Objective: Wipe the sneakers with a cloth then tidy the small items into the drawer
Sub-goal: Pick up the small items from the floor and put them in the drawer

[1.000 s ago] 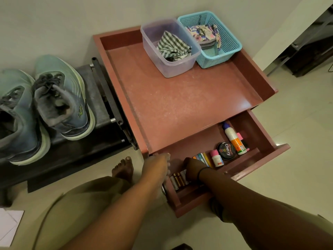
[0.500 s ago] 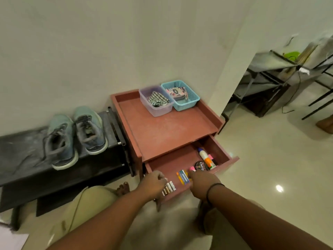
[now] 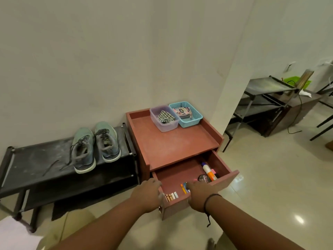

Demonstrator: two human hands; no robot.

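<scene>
A pair of teal-grey sneakers (image 3: 95,147) stands on a black shoe rack (image 3: 36,165). Beside it is a red-brown cabinet (image 3: 173,141) with its drawer (image 3: 227,179) pulled out. Inside the drawer lie several small batteries (image 3: 172,196), a white-and-orange glue bottle (image 3: 209,171), a round black polish tin (image 3: 203,178) and some coloured sticks. My left hand (image 3: 149,193) curls over the drawer's front left corner. My right hand (image 3: 200,194) lies over the drawer's front edge, fingers inside. A checked cloth (image 3: 164,116) sits in a clear purple tub.
A teal basket (image 3: 193,120) with a patterned pouch stands next to the tub on the cabinet top. White paper (image 3: 16,235) lies on the floor at the lower left. A black metal shelf unit (image 3: 266,98) and cables stand in the room to the right.
The view has pulled up and back, so the cabinet and sneakers look smaller and the side room shows. Both hands have stayed on the drawer's front edge.
</scene>
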